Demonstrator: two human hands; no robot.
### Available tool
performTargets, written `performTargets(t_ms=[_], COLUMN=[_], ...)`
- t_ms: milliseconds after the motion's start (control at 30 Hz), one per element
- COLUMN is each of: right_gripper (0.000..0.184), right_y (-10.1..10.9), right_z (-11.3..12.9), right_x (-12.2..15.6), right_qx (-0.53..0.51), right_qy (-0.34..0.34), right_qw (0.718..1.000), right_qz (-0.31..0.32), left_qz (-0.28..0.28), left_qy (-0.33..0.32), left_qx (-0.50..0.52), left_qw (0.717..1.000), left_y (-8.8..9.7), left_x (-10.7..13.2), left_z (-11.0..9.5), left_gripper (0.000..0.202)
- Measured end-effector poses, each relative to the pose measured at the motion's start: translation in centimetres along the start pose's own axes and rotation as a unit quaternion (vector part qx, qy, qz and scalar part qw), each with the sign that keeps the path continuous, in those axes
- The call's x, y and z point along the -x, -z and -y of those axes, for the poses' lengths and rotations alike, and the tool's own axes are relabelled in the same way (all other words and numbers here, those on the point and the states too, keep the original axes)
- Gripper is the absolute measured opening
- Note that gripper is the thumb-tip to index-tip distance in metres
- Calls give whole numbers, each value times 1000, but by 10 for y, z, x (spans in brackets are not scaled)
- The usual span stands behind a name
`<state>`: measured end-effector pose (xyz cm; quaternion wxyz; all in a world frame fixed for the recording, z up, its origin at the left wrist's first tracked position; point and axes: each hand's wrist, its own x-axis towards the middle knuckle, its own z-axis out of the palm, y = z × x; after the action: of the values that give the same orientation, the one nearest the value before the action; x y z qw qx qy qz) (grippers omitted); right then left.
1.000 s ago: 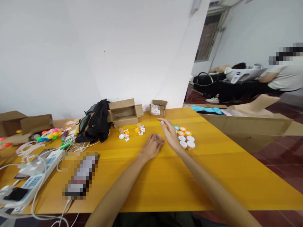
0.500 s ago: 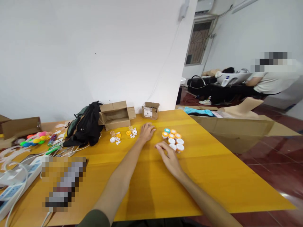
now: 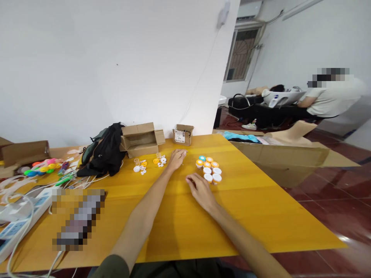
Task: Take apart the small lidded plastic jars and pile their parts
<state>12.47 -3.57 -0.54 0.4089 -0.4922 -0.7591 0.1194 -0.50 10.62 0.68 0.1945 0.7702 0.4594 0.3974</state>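
My left hand (image 3: 176, 158) reaches forward over the yellow table (image 3: 261, 208), fingers loosely curled and down on the wood, beside a scatter of small white and orange round parts (image 3: 160, 160). What it holds, if anything, is hidden. My right hand (image 3: 199, 189) rests on the table nearer to me, fingers bent, just left of a cluster of several small pots with orange, white and teal lids (image 3: 209, 169). Nothing shows in its fingers.
Two open cardboard boxes (image 3: 141, 138) (image 3: 183, 134) and a black bag (image 3: 106, 152) stand by the wall. Power strips (image 3: 20, 218), cables and coloured plastic pieces (image 3: 43, 168) crowd the left end. Flattened cardboard (image 3: 290, 152) lies right of the table. A person (image 3: 330, 100) sits far right.
My left hand has moved forward to the small parts by the wall side. My right hand has drawn back from the pots toward me. The view has swung slightly.
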Motion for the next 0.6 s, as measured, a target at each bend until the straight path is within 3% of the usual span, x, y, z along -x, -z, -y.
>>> performTargets(t_ms=[100,267,400,600], right_gripper=[25,33,36,37], right_y=[-1,1,1,-2], right_z=[12,36,39,31], right_x=[-14,-56,-83,-93], right_qx=[152,318,366,372], right_qy=[-23,-82,-94,-53], right_qw=[987,934,905,898], right_qz=[51,142,196,227], left_qz=[-56,-132,-160,-175], left_qy=[27,88,100,103], left_qx=[82,193,204,162], left_qw=[995,968,961,966], left_y=[1,-1,-4,-9], left_x=[-1,7,24,38], left_z=[4,10,10,6], left_gripper=[25,28,31,47])
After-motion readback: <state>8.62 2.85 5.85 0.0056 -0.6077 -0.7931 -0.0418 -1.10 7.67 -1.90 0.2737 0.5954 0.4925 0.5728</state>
